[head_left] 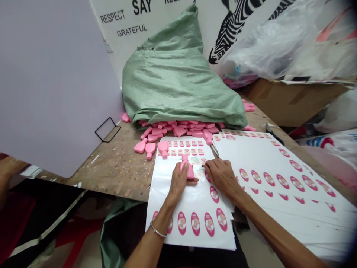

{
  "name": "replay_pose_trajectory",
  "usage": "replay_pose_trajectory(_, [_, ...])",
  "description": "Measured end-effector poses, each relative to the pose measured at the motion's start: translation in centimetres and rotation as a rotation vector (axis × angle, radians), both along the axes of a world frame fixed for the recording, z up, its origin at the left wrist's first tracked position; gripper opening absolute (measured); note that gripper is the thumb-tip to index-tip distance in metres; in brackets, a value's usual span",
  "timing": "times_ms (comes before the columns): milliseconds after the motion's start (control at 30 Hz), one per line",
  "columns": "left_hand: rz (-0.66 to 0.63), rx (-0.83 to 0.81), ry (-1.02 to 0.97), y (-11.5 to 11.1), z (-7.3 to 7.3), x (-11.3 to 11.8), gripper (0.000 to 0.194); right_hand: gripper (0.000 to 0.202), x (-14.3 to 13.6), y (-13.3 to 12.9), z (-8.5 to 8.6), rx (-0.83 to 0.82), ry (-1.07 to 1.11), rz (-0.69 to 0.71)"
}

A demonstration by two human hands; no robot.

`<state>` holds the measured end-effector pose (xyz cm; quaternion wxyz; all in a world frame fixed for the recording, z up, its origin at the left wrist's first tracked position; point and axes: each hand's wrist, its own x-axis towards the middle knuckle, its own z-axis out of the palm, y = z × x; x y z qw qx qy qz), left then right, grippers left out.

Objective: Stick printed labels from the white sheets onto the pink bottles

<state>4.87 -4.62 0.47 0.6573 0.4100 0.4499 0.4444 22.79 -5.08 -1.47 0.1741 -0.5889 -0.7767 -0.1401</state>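
My left hand (pixel 180 180) is closed around a small pink plastic bottle (pixel 187 169), cap pointing away from me, held just over a white sticker sheet (pixel 178 193). Pink oval labels (pixel 195 224) run along the sheet's near and right sides, and small labels (pixel 187 143) fill rows at its far end. My right hand (pixel 220 173) rests on the right part of the sheet, its fingers bent and drawn together beside an oval label; what the fingertips pinch is hidden. Three loose pink bottles (pixel 150 149) lie by the sheet's far left corner, one on the sheet.
A big green sack (pixel 178 82) stands behind a heap of pink bottles (pixel 181 129). More label sheets (pixel 279 160) are stacked on the right, near a black-handled tool (pixel 275 134). A white panel (pixel 55 82) and black wire stand (pixel 108 130) are on the left, with another person's arm (pixel 9 167).
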Motion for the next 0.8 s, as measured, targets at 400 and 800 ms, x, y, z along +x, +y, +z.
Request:
replay_pose_trajectory(400, [-0.006,-0.006,-0.011,0.3,-0.6,-0.2,0.045,0.017,-0.7,0.1,-0.2,0.075,0.355,0.099])
replay_pose_trajectory(800, [0.055,-0.098,-0.369,-1.1,0.9,-0.4,0.065,0.033,-3.9,-2.3,5.8,-0.22,1.07,-0.019])
